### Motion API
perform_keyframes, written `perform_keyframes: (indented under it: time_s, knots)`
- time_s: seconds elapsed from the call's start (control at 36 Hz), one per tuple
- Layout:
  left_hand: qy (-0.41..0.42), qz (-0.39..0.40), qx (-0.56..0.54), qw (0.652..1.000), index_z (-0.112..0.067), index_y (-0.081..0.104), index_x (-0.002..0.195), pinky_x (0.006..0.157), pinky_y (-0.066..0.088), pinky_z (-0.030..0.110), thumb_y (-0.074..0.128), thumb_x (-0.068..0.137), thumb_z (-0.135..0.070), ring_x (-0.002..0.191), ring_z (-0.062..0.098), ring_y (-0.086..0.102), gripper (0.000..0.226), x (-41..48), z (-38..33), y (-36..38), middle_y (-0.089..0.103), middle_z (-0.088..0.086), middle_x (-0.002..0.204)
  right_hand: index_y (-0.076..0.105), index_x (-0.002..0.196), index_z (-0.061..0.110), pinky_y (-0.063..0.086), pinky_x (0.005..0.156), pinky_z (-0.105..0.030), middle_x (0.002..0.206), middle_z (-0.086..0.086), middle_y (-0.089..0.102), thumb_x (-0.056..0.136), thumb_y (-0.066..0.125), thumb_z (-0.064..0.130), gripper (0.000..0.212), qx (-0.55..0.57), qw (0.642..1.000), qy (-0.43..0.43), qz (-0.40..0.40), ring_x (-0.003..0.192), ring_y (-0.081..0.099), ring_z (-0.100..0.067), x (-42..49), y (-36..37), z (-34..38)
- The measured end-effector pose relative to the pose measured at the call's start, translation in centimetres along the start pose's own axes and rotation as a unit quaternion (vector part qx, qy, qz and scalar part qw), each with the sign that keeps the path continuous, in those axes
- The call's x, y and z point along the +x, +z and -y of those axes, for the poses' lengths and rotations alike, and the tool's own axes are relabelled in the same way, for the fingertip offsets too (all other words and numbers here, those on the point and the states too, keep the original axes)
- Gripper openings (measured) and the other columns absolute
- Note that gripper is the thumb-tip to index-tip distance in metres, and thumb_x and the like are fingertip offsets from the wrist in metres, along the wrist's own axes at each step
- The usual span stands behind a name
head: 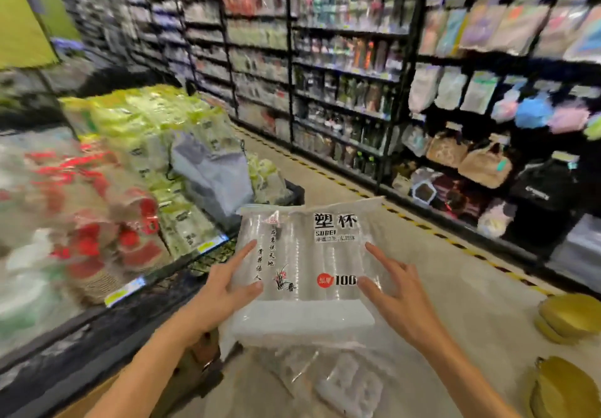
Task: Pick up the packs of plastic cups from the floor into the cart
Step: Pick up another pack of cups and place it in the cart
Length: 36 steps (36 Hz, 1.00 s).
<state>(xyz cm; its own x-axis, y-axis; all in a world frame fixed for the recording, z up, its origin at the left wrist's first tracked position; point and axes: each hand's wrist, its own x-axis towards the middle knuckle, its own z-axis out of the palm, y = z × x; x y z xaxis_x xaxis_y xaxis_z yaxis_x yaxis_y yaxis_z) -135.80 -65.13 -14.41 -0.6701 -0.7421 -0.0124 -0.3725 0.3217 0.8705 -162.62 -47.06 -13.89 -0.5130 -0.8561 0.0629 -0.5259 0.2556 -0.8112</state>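
Clear plastic pack of stacked cups with black printed lettering (309,255), centre frame, lifted off the floor. Left hand (224,290) and right hand (393,294) press its sides, fingers spread. Carry step; next, probably swing left to black wire cart (294,191), already heaped. More clear packs (328,378) remain on the floor below; yellow-green discs (569,316) lower right.

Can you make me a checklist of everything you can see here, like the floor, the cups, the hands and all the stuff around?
Surface: pale shop floor with a striped line along the shelves.
Job's things: clear pack of plastic cups held up; more clear packs lying below it.
Clutter: yellow-green items on the floor at right.
Hands: left hand and right hand grip the pack's sides.
Cables: nothing seen.
Surroundings: stocked shelves; green packages piled left.
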Motion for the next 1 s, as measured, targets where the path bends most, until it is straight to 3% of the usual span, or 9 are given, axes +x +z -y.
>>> perform_keyframes:
  time_s: [0.08, 0.14, 0.28, 0.39, 0.5, 0.58, 0.75, 0.92, 1.0]
  knots:
    - [-0.021, -0.064, -0.013, 0.998, -0.063, 0.026, 0.140, 0.083, 0.034, 0.007, 0.063, 0.090, -0.044, 0.093, 0.001, 0.041, 0.065, -2.3, -0.8, -4.1, 0.039, -0.007, 0.109, 0.039, 0.149, 0.058, 0.038, 0.117, -0.036, 0.137, 0.001, 0.041, 0.096, 0.066, 0.048, 0.061, 0.009, 0.998, -0.044, 0.046, 0.120, 0.043, -0.010, 3.5, 1.9, 3.6]
    - [-0.047, -0.102, -0.026, 0.993, -0.069, 0.023, 0.136, 0.108, 0.029, 0.029, 0.063, 0.088, -0.050, 0.122, 0.008, 0.030, 0.065, -3.9, -0.9, -6.5, 0.030, -0.010, 0.133, 0.040, 0.148, 0.059, 0.039, 0.120, -0.042, 0.136, 0.000, 0.041, 0.096, 0.067, 0.048, 0.060, 0.019, 0.994, -0.067, 0.082, 0.119, 0.045, -0.013, 5.8, 3.6, 6.2]
    - [-0.083, -0.219, -0.032, 0.972, -0.057, 0.022, 0.144, 0.113, 0.018, 0.035, 0.061, 0.091, -0.046, 0.135, 0.004, 0.015, 0.066, -8.4, -1.7, -11.1, 0.016, -0.027, 0.146, 0.043, 0.148, 0.058, 0.034, 0.120, -0.041, 0.153, -0.001, 0.042, 0.094, 0.068, 0.051, 0.060, 0.033, 0.971, -0.157, 0.176, 0.138, 0.041, -0.016, 10.4, 8.5, 12.3]
    - [-0.137, -0.305, -0.032, 0.942, -0.075, 0.023, 0.130, 0.119, 0.017, 0.047, 0.064, 0.078, -0.063, 0.148, 0.015, 0.008, 0.067, -13.1, -0.9, -13.9, 0.013, -0.017, 0.159, 0.045, 0.147, 0.057, 0.030, 0.122, -0.043, 0.157, 0.004, 0.041, 0.094, 0.068, 0.050, 0.058, 0.050, 0.939, -0.218, 0.260, 0.151, 0.031, -0.017, 12.0, 12.9, 17.4]
    - [-0.174, -0.387, -0.014, 0.905, -0.076, 0.025, 0.129, 0.119, 0.021, 0.049, 0.066, 0.068, -0.072, 0.147, 0.014, 0.013, 0.073, -18.6, 0.5, -15.5, 0.019, -0.017, 0.157, 0.048, 0.145, 0.057, 0.043, 0.107, -0.039, 0.137, 0.018, 0.052, 0.083, 0.070, 0.068, 0.066, 0.067, 0.897, -0.270, 0.343, 0.127, 0.045, -0.005, 11.4, 17.3, 21.7]
    - [-0.193, -0.437, -0.028, 0.878, -0.074, 0.027, 0.130, 0.119, 0.022, 0.045, 0.067, 0.076, -0.062, 0.146, 0.008, 0.014, 0.068, -23.1, 1.2, -16.0, 0.019, -0.022, 0.156, 0.053, 0.144, 0.050, 0.030, 0.121, -0.035, 0.150, 0.021, 0.041, 0.093, 0.072, 0.045, 0.055, 0.080, 0.867, -0.312, 0.380, 0.146, 0.034, -0.005, 9.5, 20.8, 24.8]
    - [-0.261, -0.525, -0.006, 0.810, -0.077, 0.029, 0.126, 0.113, 0.034, 0.040, 0.067, 0.060, -0.081, 0.140, 0.022, 0.035, 0.077, -34.5, 3.9, -17.4, 0.029, -0.004, 0.155, 0.052, 0.148, 0.042, 0.041, 0.110, -0.032, 0.154, -0.004, 0.053, 0.098, 0.069, 0.034, 0.053, 0.057, 0.796, -0.371, 0.474, 0.144, 0.048, -0.028, 2.3, 27.9, 31.1]
    - [-0.267, -0.595, -0.052, 0.756, -0.073, 0.026, 0.132, 0.100, 0.043, 0.033, 0.063, 0.077, -0.063, 0.127, 0.012, 0.043, 0.067, -45.5, 4.5, -17.6, 0.027, -0.010, 0.149, 0.055, 0.143, 0.046, 0.041, 0.073, -0.014, 0.101, 0.021, 0.059, 0.098, 0.069, 0.035, 0.049, 0.060, 0.746, -0.397, 0.531, 0.081, 0.056, -0.003, -6.5, 35.7, 37.1]
    - [-0.261, -0.628, -0.053, 0.731, -0.065, 0.030, 0.137, 0.079, 0.054, 0.019, 0.064, 0.084, -0.054, 0.098, 0.002, 0.066, 0.063, -51.2, 4.9, -18.2, 0.049, 0.000, 0.136, 0.054, 0.145, 0.047, 0.041, 0.069, -0.012, 0.107, -0.002, 0.067, 0.098, 0.069, 0.036, 0.051, 0.056, 0.720, -0.425, 0.546, 0.079, 0.062, -0.016, -11.8, 39.3, 40.5]
